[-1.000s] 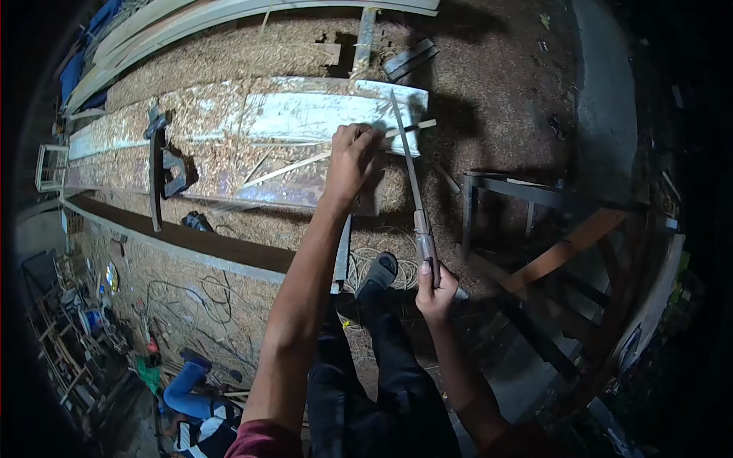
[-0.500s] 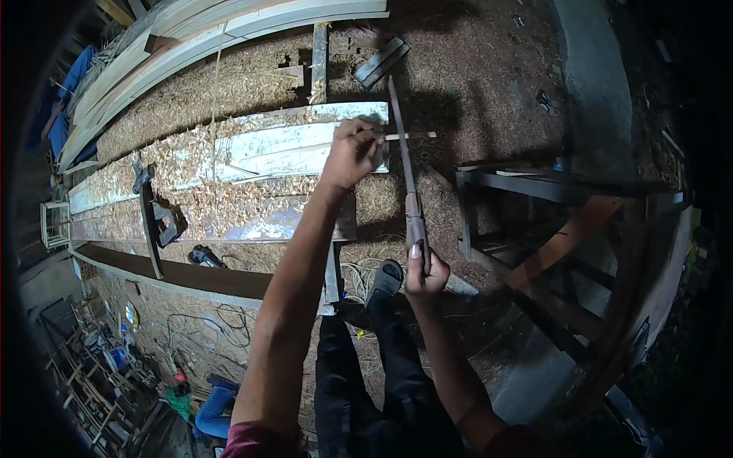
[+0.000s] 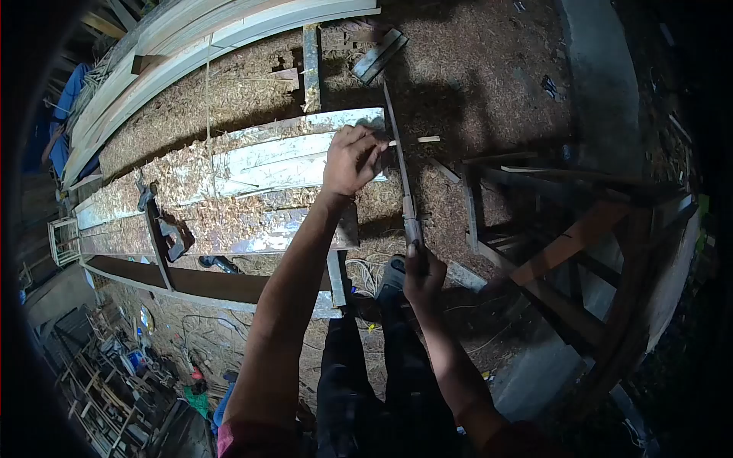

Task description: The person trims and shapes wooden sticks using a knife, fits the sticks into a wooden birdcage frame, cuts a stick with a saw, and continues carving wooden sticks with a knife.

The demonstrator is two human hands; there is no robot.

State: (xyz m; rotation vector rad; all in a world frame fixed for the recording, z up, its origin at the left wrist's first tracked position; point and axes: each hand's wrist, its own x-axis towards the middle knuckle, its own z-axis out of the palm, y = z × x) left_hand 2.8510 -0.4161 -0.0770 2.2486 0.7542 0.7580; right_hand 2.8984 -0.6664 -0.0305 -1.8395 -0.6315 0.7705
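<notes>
My left hand (image 3: 353, 162) presses down at the right end of the whitish work boards (image 3: 267, 159), fingers closed on a thin wooden strip. The strip's pale tip (image 3: 429, 140) sticks out beyond the board ends. My right hand (image 3: 424, 273) is wrapped round the handle of a handsaw (image 3: 401, 156). Its long narrow blade points away from me and crosses the strip just right of my left fingers. A stretch of the strip beside the blade is in shadow, so I cannot tell whether it is cut through.
Wood shavings cover the boards and ground. A dark clamp-like tool (image 3: 156, 237) lies across the bench at left. Long planks (image 3: 252, 30) are stacked beyond. A wooden frame (image 3: 565, 244) stands at right, and a short block (image 3: 379, 56) lies past the saw tip.
The view has shifted slightly, and my right hand and the saw lie in more shadow. Against the boards, the saw and my left hand hold nearly the same place.
</notes>
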